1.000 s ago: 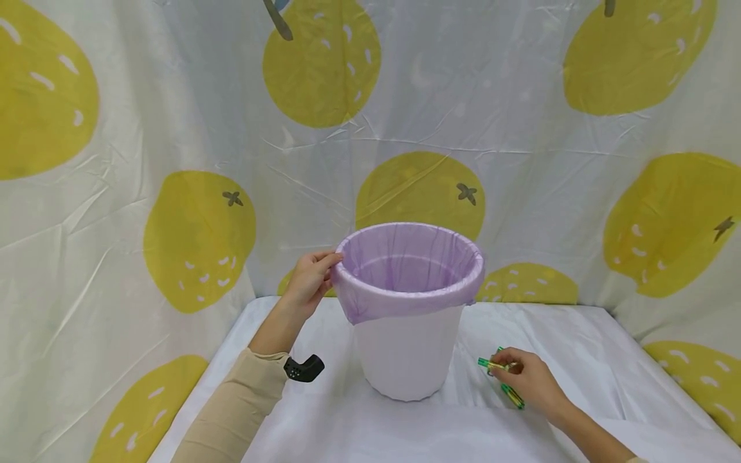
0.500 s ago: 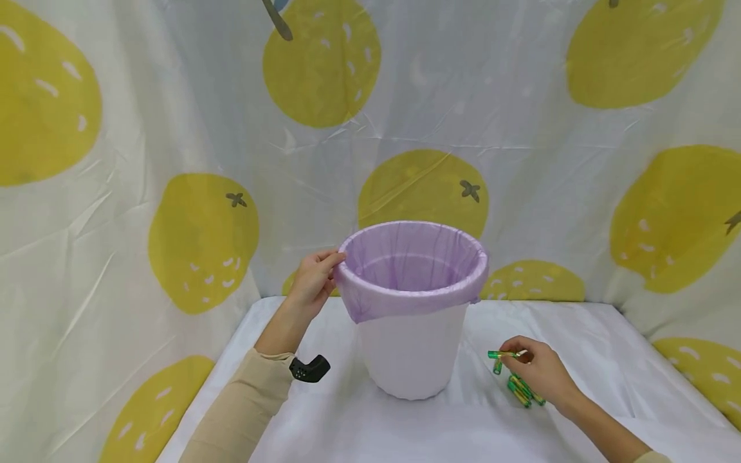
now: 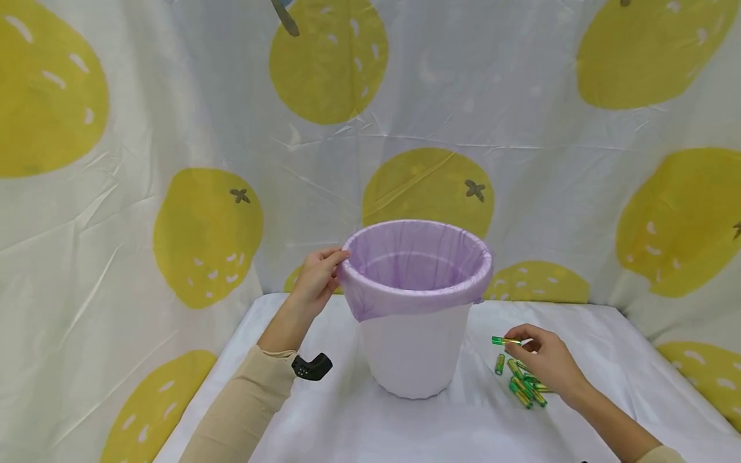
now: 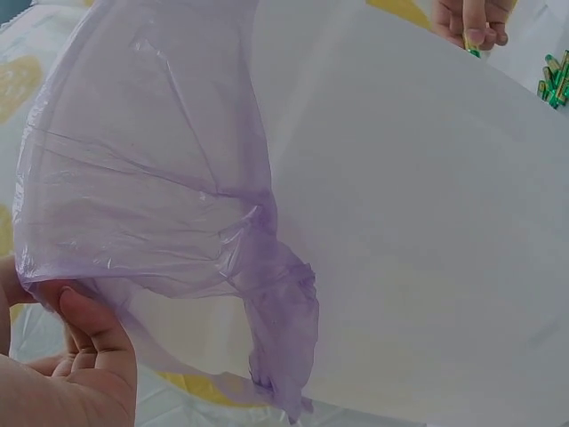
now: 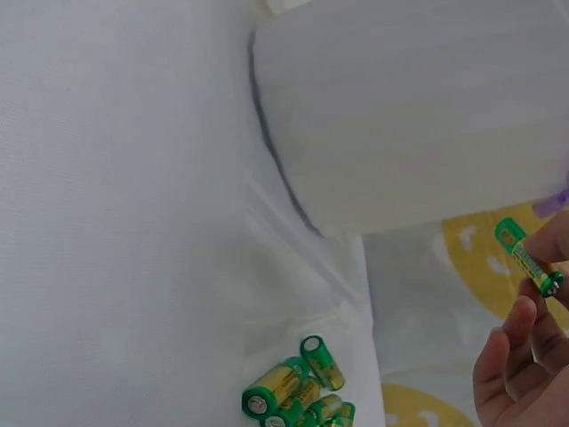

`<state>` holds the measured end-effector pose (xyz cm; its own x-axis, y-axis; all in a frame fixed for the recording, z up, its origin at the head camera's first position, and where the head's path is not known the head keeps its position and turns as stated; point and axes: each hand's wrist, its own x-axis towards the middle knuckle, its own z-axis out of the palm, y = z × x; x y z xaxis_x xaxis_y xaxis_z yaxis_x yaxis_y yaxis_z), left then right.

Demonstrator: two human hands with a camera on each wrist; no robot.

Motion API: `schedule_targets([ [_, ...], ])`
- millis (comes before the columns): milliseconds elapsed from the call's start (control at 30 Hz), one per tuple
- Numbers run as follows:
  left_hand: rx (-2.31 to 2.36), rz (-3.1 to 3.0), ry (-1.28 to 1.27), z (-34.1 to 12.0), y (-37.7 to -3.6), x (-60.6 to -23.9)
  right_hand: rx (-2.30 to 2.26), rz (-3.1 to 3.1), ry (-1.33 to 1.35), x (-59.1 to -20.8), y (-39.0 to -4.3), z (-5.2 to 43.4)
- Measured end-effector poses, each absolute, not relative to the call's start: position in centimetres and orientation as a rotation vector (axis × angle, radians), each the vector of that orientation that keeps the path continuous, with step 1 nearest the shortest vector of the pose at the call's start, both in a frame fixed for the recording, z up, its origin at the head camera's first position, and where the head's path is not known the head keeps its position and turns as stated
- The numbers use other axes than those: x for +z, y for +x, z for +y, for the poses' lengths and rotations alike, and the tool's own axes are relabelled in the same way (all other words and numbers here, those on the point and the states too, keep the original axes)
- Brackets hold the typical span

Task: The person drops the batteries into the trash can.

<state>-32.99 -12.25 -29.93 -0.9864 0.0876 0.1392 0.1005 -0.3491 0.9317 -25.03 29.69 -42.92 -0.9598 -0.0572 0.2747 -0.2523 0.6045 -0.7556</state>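
A white trash can (image 3: pixel 415 354) stands upright, lined with a purple plastic bag (image 3: pixel 405 302) folded over its rim. My left hand (image 3: pixel 315 280) pinches the bagged rim at its left side, thumb on the outside in the left wrist view, where a bunched tail of the bag hangs down the can. To the right of the can, my right hand (image 3: pixel 544 360) pinches a green and yellow battery (image 5: pixel 526 256) between thumb and fingertips, above the table. Below that hand lies a loose pile of several more batteries (image 3: pixel 523 389), one battery (image 3: pixel 500 364) a little apart.
White cloth (image 3: pixel 324 418) covers the table. Behind and at both sides hangs a pale curtain (image 3: pixel 521 193) printed with yellow fruit. A black wrist device (image 3: pixel 312 367) sticks out from the left sleeve (image 3: pixel 243 405).
My right hand has risen off the pile with one battery, uncovering more of the batteries below. My left hand keeps its hold on the rim. The view has shifted slightly.
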Motion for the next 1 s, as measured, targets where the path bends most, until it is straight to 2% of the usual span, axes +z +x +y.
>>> schedule_targets([
  [1000,-2.577,-1.752,-0.290,-11.9,-33.0,-30.0,1.189,-2.511,0.268,-39.0,-25.3,30.9],
])
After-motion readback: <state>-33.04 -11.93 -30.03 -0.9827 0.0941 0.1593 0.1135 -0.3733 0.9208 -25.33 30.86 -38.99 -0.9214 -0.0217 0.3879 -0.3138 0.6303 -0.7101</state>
